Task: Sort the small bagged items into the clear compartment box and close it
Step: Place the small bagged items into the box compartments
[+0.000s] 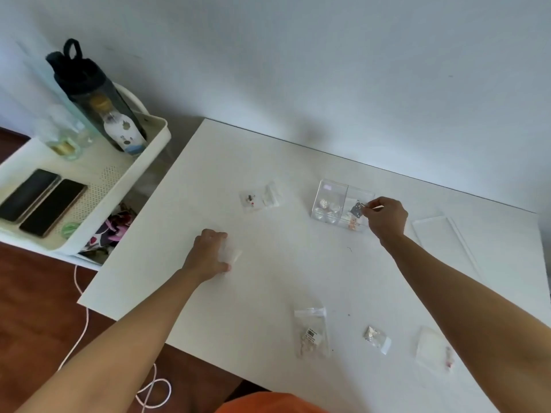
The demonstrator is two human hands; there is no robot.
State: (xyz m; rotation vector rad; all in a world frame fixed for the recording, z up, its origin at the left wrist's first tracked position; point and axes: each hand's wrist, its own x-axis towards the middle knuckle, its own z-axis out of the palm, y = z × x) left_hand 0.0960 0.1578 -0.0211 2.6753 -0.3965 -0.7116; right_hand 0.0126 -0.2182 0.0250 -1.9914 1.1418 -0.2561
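The clear compartment box (323,187) stands open on the white table (268,287), with small shiny items in its left cells. My right hand (387,217) pinches a small bag with a grey item (357,209) over the box's right side. Flat on the table to the left, my left hand (208,254) covers a clear little bag (234,256). Two bags (259,198) lie beyond it. Three more bags rest near the front edge: one with a barcode (311,333), one with a silver piece (376,336) and one at the right (433,353).
The box's clear lid (441,236) lies flat to the right of the box. A white cart (98,201) left of the table holds two phones, a bottle in a dark bag and small jars. A white cable (86,323) runs over the wooden floor.
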